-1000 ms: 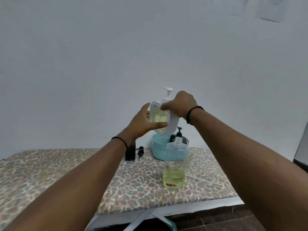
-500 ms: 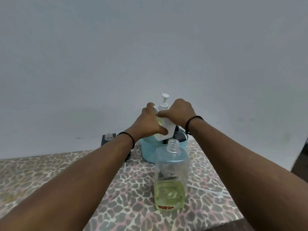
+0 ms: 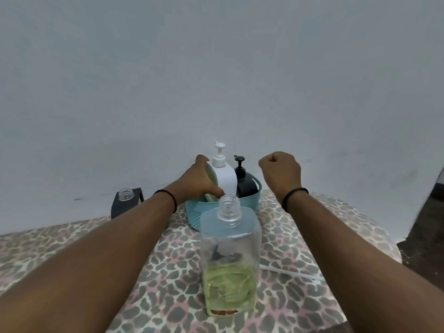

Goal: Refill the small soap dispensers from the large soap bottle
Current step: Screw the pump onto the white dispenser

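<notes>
Standing in the light blue plastic basket at the far side of the table, the white pump dispenser with yellowish soap inside looks refilled; the left hand grips its side. The right hand is clenched and holds nothing. Near, the large clear square bottle is uncapped and about one third full. The black pump dispenser and a black uncapped container possibly remain. No label is readable.
</notes>
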